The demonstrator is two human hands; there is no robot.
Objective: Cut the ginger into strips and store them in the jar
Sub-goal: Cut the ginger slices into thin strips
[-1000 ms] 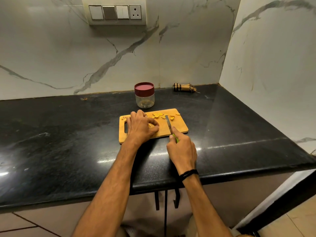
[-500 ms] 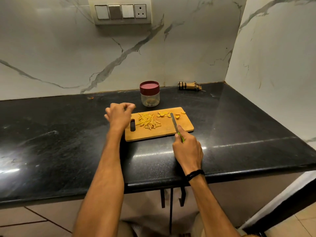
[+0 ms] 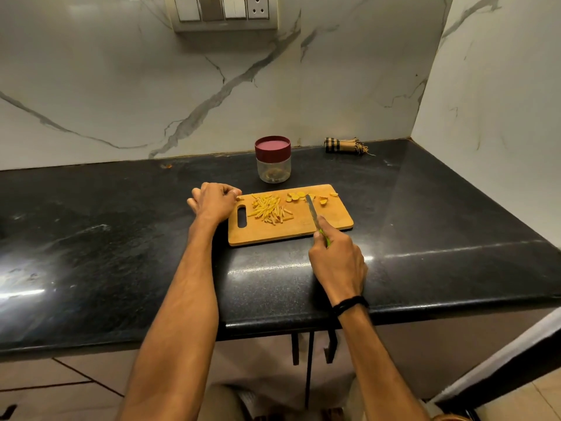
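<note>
R hand [image 3: 337,262]: closed round the green handle of a knife [image 3: 311,209], index finger laid along the top near the blade. Hand sits over the counter, just at the board's near edge.
Knife: blade points away from the person, across the R part of the board, tip up among the thick pieces at the far edge. Can't tell if the edge touches the wood.
L hand [image 3: 214,200]: curled into a loose fist, knuckles up, nothing visible in it. Parked at the L end of the board by the handle slot, fingertips right at the board's far L corner.
Wristband [image 3: 349,305]: black, on the R wrist.
Ginger strips [image 3: 270,209]: loose yellow pile on the L-centre of the board, just R of the slot.
Ginger slices [image 3: 296,196]: a few thick rounds at the far edge, just L of the blade tip.
Ginger chunks [image 3: 323,201]: couple more bits R of the blade, near the far R corner.
Board [image 3: 334,220]: wood, lying flat, long side facing the person.
Jar [image 3: 273,168]: clear, upright, just behind the board, not touching it. Something pale at the bottom, too faint to make out.
Lid [image 3: 272,146]: dark red, on the jar.
Counter [image 3: 121,238]: black, glossy stone.
Cloth roll [image 3: 346,145]: checked, frayed end, at the back against the wall, well R of the jar.
Switch panel [image 3: 224,10]: on the marble wall above.
</note>
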